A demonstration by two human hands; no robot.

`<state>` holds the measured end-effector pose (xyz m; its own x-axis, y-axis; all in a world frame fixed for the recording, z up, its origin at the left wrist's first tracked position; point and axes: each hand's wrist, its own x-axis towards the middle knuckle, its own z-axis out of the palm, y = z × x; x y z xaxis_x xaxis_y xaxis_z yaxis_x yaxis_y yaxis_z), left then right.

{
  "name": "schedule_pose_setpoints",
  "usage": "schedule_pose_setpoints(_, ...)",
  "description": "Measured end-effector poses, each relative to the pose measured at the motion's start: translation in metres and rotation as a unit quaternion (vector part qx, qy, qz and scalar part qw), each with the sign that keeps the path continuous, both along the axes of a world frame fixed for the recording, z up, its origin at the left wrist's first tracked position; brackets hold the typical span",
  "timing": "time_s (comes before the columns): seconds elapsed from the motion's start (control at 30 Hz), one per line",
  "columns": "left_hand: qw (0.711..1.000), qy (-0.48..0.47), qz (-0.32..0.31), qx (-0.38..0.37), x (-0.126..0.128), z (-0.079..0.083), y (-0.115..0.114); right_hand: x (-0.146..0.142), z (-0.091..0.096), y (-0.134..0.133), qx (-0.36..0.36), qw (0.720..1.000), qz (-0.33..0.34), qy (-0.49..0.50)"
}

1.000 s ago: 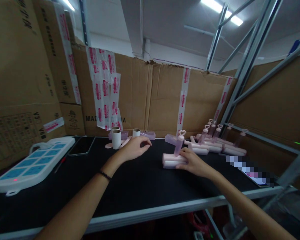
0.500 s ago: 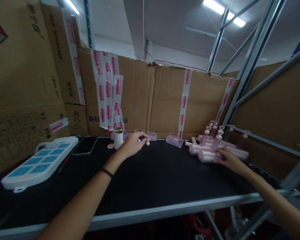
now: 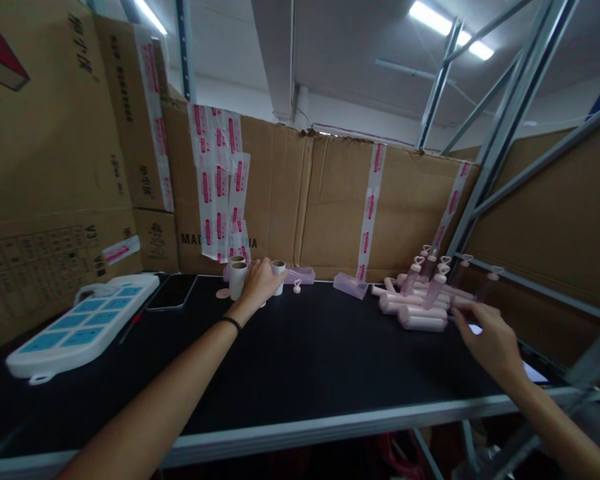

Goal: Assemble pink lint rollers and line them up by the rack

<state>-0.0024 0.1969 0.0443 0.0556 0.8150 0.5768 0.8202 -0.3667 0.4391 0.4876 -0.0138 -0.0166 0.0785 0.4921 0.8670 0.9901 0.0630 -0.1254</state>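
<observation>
My left hand (image 3: 259, 283) reaches to the back of the black table (image 3: 300, 360), between two short white cardboard tubes (image 3: 237, 279) and a third tube (image 3: 279, 269). It touches the third tube, and its fingers are hidden behind the back of the hand. My right hand (image 3: 490, 341) hovers with fingers apart and nothing in it, just right of a cluster of pink rollers (image 3: 420, 312) with heart-topped handles lying on the table. A small pink heart cap (image 3: 297, 287) lies right of my left hand.
A white and blue power strip (image 3: 75, 327) and a dark phone (image 3: 173, 291) lie at the left. Pink translucent pieces (image 3: 350, 285) sit by the taped cardboard back wall (image 3: 330, 200). Cardboard boxes stand left; a metal rack frame (image 3: 500, 133) rises right.
My right hand slid a pink roller right into the cluster, let go and pulled back. My left hand moved further back to the white tubes. The view shifted slightly.
</observation>
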Motion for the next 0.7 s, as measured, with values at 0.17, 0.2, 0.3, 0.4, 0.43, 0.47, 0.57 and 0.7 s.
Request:
schedule_pose_setpoints(0.17,0.999,0.02,0.027,-0.008,0.01,-0.006,0.012,-0.077,0.033,0.006,-0.049,0.993,0.098,-0.043)
schedule_pose_setpoints(0.2,0.999,0.019,0.03,-0.011,0.01,-0.008,0.015,-0.09,0.036,0.011,-0.066,0.99,0.118,-0.041)
schedule_pose_setpoints(0.3,1.0,-0.002,0.015,-0.014,0.006,-0.013,0.022,-0.125,0.038,0.032,-0.092,0.981,0.166,-0.028)
schedule_pose_setpoints(0.4,1.0,-0.024,-0.002,-0.004,0.003,-0.015,0.026,-0.156,0.035,0.057,-0.129,0.969,0.211,-0.018)
schedule_pose_setpoints(0.43,0.999,-0.04,-0.007,0.003,0.002,-0.013,0.027,-0.167,0.034,0.066,-0.143,0.963,0.226,-0.014)
schedule_pose_setpoints(0.47,0.998,-0.068,-0.016,0.01,0.002,-0.011,0.027,-0.177,0.032,0.076,-0.156,0.958,0.242,-0.008)
schedule_pose_setpoints(0.57,0.97,-0.227,-0.081,0.023,0.001,0.003,0.023,-0.209,0.023,0.104,-0.188,0.939,0.288,0.012)
schedule_pose_setpoints(0.7,0.858,-0.479,-0.18,0.047,-0.007,0.027,0.014,-0.257,0.011,0.141,-0.231,0.905,0.358,0.022)
